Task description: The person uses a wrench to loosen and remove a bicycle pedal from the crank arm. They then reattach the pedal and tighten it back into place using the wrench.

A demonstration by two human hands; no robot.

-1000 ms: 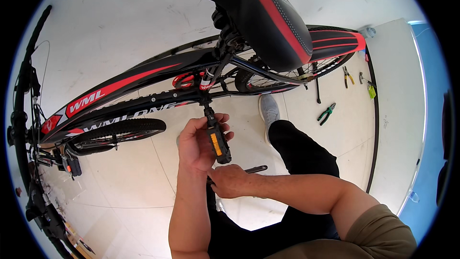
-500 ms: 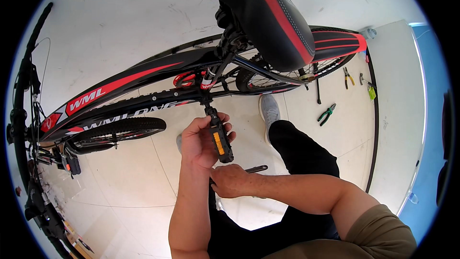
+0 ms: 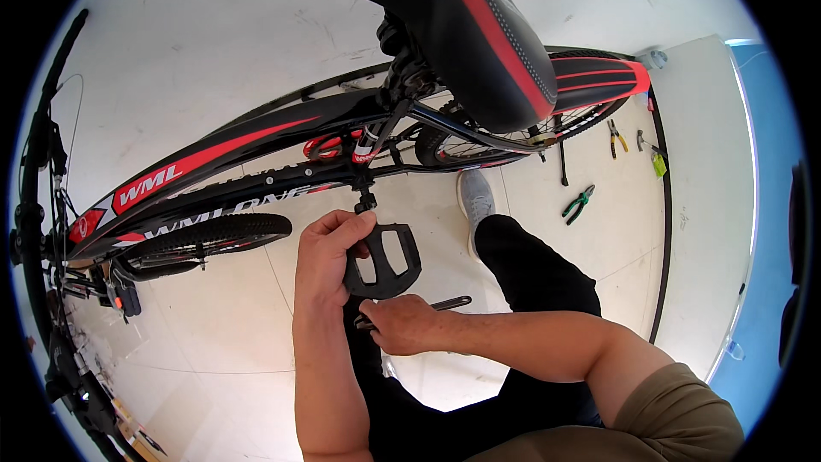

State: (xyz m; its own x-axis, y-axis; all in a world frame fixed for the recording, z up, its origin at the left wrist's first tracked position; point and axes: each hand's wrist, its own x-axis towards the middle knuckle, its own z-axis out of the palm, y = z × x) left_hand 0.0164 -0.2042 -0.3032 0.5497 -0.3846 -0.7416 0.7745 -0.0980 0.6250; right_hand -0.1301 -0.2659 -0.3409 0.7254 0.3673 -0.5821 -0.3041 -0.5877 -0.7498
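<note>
Up close, the left hand (image 3: 329,252) is gripping the black pedal (image 3: 382,260) at the crank end (image 3: 366,202), fingers clamped on it to steady it, while the right hand (image 3: 402,323) is closing around a slim dark wrench (image 3: 449,302) just below the pedal.

Your left hand (image 3: 329,252) reaches straight up from the lower edge, forearm nearly vertical, fingers (image 3: 352,224) curled over and thumb tucked beneath in a grasp. Your right hand (image 3: 402,325) comes in from the right, forearm almost level, wrist bent, knuckles up, closed into a fist just below your left.
</note>
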